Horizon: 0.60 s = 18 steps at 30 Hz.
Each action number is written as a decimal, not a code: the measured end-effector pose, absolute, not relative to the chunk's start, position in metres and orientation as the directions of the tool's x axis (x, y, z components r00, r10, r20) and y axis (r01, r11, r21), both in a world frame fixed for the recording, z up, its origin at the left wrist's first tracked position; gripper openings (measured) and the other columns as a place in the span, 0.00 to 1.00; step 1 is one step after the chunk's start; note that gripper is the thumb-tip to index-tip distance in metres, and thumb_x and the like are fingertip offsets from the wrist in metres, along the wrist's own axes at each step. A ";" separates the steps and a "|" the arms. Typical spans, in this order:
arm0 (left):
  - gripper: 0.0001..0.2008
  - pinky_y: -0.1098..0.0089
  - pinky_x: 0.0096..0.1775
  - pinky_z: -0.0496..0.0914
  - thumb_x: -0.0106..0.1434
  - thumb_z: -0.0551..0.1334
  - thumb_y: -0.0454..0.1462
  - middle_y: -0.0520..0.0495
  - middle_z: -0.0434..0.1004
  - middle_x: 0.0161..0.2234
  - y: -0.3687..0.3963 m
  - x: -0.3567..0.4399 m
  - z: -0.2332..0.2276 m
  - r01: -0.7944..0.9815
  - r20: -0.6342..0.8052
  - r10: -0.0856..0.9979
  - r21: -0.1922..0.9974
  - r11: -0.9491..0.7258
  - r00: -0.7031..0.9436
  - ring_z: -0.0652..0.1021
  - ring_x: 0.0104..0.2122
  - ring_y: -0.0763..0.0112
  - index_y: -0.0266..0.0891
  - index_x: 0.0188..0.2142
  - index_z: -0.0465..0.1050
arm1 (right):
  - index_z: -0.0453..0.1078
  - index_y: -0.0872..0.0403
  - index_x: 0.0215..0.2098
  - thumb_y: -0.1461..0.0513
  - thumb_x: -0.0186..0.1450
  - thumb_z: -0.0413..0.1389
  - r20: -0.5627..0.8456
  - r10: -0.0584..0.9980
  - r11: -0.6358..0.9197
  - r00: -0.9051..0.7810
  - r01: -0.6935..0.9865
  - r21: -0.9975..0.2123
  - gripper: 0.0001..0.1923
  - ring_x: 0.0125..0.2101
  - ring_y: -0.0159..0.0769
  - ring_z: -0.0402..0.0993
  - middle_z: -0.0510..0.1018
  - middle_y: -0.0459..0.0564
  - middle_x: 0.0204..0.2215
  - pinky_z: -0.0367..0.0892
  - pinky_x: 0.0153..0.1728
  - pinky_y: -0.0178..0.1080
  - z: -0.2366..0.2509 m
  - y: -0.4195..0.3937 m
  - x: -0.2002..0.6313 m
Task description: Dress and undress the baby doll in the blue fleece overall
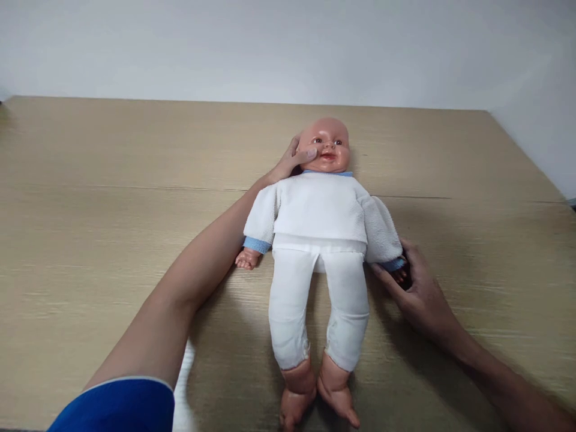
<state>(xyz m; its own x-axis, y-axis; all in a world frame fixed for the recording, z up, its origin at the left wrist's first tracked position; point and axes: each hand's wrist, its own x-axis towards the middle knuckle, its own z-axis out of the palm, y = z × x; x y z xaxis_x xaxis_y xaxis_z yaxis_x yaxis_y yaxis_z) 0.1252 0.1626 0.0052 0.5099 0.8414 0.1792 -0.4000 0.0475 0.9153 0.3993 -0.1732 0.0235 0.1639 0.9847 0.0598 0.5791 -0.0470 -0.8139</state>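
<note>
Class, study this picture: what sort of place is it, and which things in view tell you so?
Probably a plain indoor workspace or practice room, though little shows. A bare wooden table stands against a blank white wall, and a baby doll in white clothes lies on its back, the left hand at its head and the right hand at its wrist.

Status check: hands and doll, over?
Left hand cupping baby doll head. Right hand gripping doll's wrist. Doll on its back on wooden table.
</note>
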 end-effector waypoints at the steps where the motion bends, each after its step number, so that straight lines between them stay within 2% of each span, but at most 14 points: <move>1: 0.50 0.45 0.88 0.61 0.62 0.85 0.57 0.40 0.80 0.79 0.162 0.125 0.006 -0.400 0.171 0.843 0.915 0.057 0.510 0.71 0.87 0.40 0.49 0.76 0.71 | 0.72 0.46 0.75 0.35 0.78 0.70 0.051 0.985 -0.053 0.164 0.576 -0.816 0.39 0.62 0.64 0.87 0.86 0.63 0.65 0.81 0.69 0.68 0.023 -0.173 0.400; 7: 0.46 0.44 0.89 0.60 0.64 0.85 0.54 0.42 0.81 0.79 0.160 0.124 0.009 -0.412 0.146 0.841 0.906 0.098 0.521 0.69 0.88 0.41 0.52 0.76 0.73 | 0.72 0.46 0.74 0.34 0.78 0.69 0.049 0.984 -0.060 0.170 0.580 -0.813 0.39 0.60 0.63 0.87 0.86 0.63 0.63 0.81 0.68 0.67 0.023 -0.172 0.400; 14: 0.40 0.42 0.89 0.58 0.73 0.79 0.51 0.42 0.77 0.82 0.158 0.127 0.013 -0.414 0.075 0.860 0.895 0.165 0.504 0.66 0.89 0.42 0.50 0.78 0.70 | 0.72 0.47 0.75 0.34 0.78 0.69 0.051 0.985 -0.055 0.163 0.588 -0.807 0.40 0.59 0.63 0.87 0.86 0.63 0.63 0.81 0.67 0.67 0.024 -0.172 0.399; 18: 0.38 0.45 0.89 0.59 0.73 0.80 0.51 0.40 0.79 0.80 0.163 0.127 0.009 -0.397 0.112 0.860 0.911 0.112 0.498 0.69 0.88 0.42 0.46 0.75 0.72 | 0.73 0.47 0.75 0.34 0.77 0.69 0.055 0.984 -0.057 0.168 0.595 -0.802 0.40 0.60 0.63 0.87 0.87 0.63 0.63 0.81 0.67 0.66 0.027 -0.172 0.398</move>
